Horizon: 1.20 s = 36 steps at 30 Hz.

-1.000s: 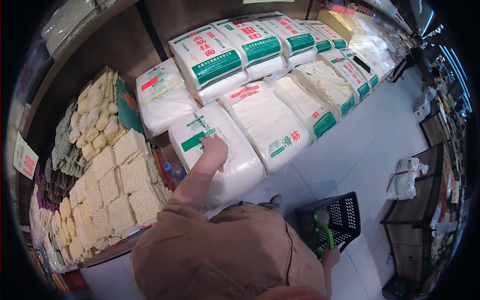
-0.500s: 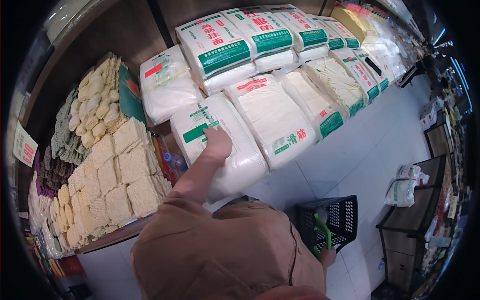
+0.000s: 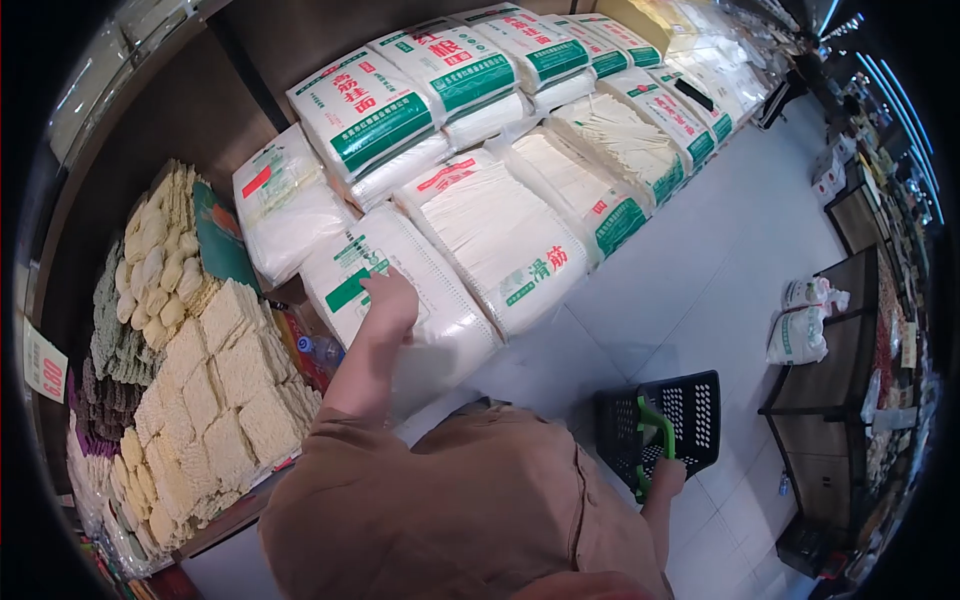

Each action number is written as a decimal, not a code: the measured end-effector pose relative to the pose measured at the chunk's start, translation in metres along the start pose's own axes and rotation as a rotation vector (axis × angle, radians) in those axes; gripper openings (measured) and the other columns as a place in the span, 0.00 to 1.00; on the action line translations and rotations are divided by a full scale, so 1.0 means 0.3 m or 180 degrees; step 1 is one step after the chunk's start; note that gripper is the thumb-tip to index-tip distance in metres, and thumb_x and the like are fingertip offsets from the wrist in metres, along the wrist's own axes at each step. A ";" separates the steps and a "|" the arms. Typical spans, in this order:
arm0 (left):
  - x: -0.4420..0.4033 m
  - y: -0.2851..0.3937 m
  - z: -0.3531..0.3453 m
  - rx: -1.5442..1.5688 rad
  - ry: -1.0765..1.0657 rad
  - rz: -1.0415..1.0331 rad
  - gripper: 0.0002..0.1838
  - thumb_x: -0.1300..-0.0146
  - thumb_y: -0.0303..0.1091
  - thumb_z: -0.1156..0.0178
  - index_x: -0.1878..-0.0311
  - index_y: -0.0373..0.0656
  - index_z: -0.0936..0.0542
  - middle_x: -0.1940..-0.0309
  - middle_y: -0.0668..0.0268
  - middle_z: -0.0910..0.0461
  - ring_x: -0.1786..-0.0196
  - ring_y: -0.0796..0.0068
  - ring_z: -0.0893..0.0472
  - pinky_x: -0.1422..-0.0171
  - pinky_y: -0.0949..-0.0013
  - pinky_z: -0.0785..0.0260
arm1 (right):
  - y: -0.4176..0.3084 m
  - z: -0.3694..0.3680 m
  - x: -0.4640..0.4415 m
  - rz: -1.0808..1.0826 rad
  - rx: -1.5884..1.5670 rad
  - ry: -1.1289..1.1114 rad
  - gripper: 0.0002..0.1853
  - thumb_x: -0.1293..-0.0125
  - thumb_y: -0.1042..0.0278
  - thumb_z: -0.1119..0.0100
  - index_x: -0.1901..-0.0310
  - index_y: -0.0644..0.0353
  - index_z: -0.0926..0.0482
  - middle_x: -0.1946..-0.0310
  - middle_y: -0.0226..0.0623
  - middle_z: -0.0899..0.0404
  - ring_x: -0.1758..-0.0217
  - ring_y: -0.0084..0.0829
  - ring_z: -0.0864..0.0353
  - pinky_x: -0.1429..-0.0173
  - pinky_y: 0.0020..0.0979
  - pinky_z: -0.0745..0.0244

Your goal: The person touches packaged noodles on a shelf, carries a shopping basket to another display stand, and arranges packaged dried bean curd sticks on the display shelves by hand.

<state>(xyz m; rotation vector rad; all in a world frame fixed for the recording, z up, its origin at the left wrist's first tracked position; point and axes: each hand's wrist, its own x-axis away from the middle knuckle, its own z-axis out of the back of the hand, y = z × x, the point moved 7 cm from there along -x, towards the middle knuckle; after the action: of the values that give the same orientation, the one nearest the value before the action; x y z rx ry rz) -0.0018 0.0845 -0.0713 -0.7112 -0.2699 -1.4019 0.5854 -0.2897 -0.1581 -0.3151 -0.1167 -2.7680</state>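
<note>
While gripping the handle [image 3: 667, 432] of the basket [image 3: 615, 430] with right hand [image 3: 668, 476], keeps left hand [image 3: 388, 300], loosely bent and empty, at near pack [image 3: 443, 310]. Shows no clear change since a second ago, leaving it unlifted beside next pack [image 3: 495, 232]

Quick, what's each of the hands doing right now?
Left hand: partly open, nothing visibly gripped, over the white plastic package with green print.
Right hand: closed around the curved green handle of the black perforated plastic basket.
</note>
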 end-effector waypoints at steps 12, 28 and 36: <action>0.025 0.001 0.012 -0.0036 0.0015 0.0183 0.77 0.78 0.38 0.12 0.27 0.20 0.54 0.31 0.39 0.34 0.25 0.42 0.40 0.27 0.43 0.43 | -0.010 0.070 -0.186 -0.0260 -0.0410 -0.0104 0.21 0.39 0.52 0.41 0.60 0.66 0.15 0.59 0.53 0.15 0.52 0.52 0.15 0.48 0.49 0.20; 0.040 -0.011 0.027 -0.0273 -0.0180 0.0158 0.81 0.78 0.47 0.12 0.26 0.22 0.58 0.34 0.41 0.31 0.28 0.48 0.34 0.27 0.49 0.40 | 0.167 0.101 -0.470 -0.0235 -0.0378 -0.0396 0.20 0.42 0.57 0.40 0.56 0.65 0.15 0.56 0.52 0.15 0.49 0.50 0.16 0.45 0.47 0.21; 0.051 -0.033 0.029 -0.0020 0.0164 0.0097 0.78 0.80 0.44 0.12 0.27 0.25 0.53 0.37 0.39 0.29 0.34 0.46 0.27 0.28 0.56 0.36 | 0.308 0.186 -0.526 -0.0453 -0.0646 -0.0371 0.23 0.46 0.52 0.33 0.58 0.66 0.15 0.56 0.53 0.15 0.49 0.50 0.16 0.46 0.47 0.22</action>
<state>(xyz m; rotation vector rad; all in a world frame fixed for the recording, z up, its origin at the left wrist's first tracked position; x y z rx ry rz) -0.0064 0.0775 -0.0530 -0.6810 -0.2134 -1.3905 0.7736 -0.3166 -0.1366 -0.5405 0.1186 -2.9068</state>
